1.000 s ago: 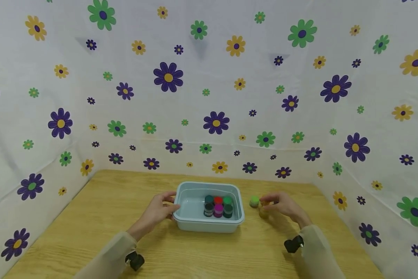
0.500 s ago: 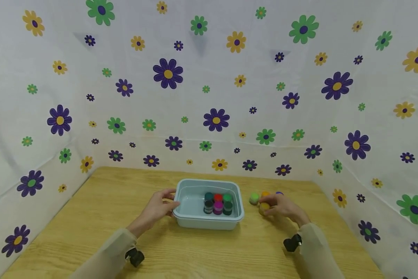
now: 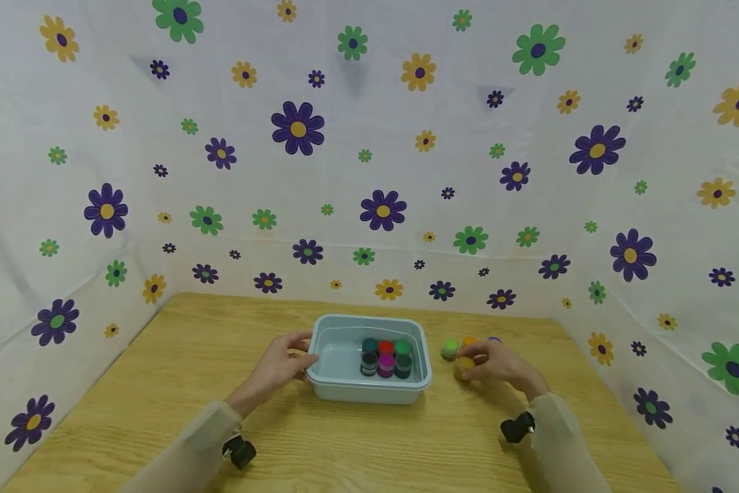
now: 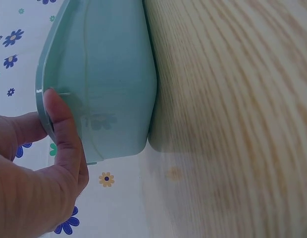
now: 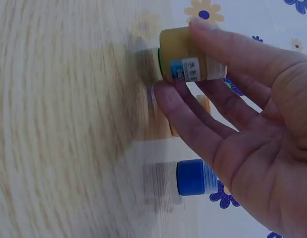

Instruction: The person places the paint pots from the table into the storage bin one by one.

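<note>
My left hand grips the left end of a light blue plastic basin, thumb on the rim and fingers against the outer wall. Inside the basin, several small paint jars stand in two rows, among them a red jar and a magenta jar. Right of the basin, my right hand pinches an ochre-yellow paint jar between thumb and fingers, its label showing in the right wrist view. That jar is close over the table. Part of an orange jar shows behind the fingers.
A light green jar stands between the basin and my right hand. A blue jar stands on the wooden table beyond that hand. Flower-printed white cloth walls the table at the back and sides.
My right hand has come slightly nearer, uncovering the orange and blue jars, and the ochre jar has shifted a little left in its fingers. The left hand stays on the basin.
</note>
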Demonstrator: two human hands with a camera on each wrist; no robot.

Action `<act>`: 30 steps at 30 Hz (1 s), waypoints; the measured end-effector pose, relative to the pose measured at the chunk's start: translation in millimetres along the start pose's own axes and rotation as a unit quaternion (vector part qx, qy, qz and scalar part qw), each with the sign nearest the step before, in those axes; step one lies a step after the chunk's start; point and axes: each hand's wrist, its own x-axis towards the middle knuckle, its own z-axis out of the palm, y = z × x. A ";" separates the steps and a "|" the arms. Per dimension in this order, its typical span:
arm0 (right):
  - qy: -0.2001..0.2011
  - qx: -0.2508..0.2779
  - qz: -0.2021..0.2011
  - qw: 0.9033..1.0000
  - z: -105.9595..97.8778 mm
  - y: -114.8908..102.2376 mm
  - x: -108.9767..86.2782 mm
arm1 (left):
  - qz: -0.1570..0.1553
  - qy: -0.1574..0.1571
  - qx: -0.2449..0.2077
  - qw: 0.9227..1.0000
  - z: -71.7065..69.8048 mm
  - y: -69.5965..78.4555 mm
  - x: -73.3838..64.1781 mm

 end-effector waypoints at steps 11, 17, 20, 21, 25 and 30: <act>-0.030 0.042 -0.017 0.999 2.1 -9.9 -0.1 | 0.001 0.004 0.005 1.000 0.0 -0.1 0.5; -0.031 0.076 -0.051 0.995 4.7 -20.2 -0.5 | 0.003 0.002 0.001 1.000 0.2 -0.4 -0.1; -0.030 0.086 -0.053 0.994 5.5 -25.8 -0.4 | 0.004 0.002 -0.003 1.000 0.6 0.2 -0.7; -0.031 0.090 -0.052 0.994 5.7 -27.8 -0.4 | 0.005 0.001 -0.004 1.000 0.8 0.6 -1.0; -0.026 0.111 -0.049 0.992 8.0 -37.4 0.9 | 0.007 0.004 -0.006 1.000 0.7 1.6 -2.2; -0.015 0.134 -0.043 0.990 12.2 -54.2 4.3 | 0.010 0.004 -0.005 1.000 -0.3 0.7 -2.6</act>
